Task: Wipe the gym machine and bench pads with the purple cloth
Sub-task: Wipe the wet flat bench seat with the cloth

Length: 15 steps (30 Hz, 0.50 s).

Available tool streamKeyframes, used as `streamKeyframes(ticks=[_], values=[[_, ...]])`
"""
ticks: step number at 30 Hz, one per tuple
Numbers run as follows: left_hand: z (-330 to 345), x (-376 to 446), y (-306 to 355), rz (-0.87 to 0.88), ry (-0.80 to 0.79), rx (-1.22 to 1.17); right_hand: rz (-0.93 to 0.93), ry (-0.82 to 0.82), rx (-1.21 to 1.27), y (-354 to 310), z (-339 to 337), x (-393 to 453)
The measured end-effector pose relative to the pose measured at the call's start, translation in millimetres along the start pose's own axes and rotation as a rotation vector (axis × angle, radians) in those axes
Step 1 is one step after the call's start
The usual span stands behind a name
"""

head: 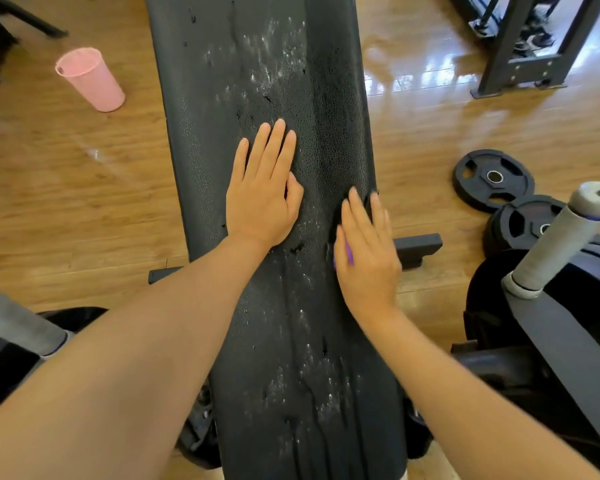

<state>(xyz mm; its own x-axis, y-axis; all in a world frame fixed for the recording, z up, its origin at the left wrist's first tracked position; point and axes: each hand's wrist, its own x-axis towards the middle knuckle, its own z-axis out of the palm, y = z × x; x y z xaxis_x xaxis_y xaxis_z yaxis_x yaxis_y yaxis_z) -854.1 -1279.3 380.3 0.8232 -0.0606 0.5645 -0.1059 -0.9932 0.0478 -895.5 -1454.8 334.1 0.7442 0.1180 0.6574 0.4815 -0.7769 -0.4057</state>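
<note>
Though mostly hidden, purple cloth (pixel 347 251) seemingly under right-hand fingers (pixel 362 216) on bench pad (pixel 329 140)

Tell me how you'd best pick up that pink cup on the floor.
The pink cup stands upright on the wooden floor, apart from the bench pad. Probably wrap its smooth tapered wall from the side, near the wider rim, so that it cannot slip down through the fingers.

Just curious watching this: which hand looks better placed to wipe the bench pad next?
The right hand: the purple cloth peeks from beneath it on the bench pad. The left hand lies flat and bare.
</note>
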Motion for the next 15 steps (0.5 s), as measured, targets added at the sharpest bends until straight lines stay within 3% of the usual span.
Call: streamKeyframes(ticks=[6,15], values=[[-10.7,-29.0,17.2,-0.071,-0.088,-0.071,-0.081,-0.219,-0.005,8.1,-53.4,-135.6],[-24.2,-121.5,48.3,-0.117,-0.156,-0.111,-0.204,-0.259,0.039,21.5,-53.6,-123.7]])
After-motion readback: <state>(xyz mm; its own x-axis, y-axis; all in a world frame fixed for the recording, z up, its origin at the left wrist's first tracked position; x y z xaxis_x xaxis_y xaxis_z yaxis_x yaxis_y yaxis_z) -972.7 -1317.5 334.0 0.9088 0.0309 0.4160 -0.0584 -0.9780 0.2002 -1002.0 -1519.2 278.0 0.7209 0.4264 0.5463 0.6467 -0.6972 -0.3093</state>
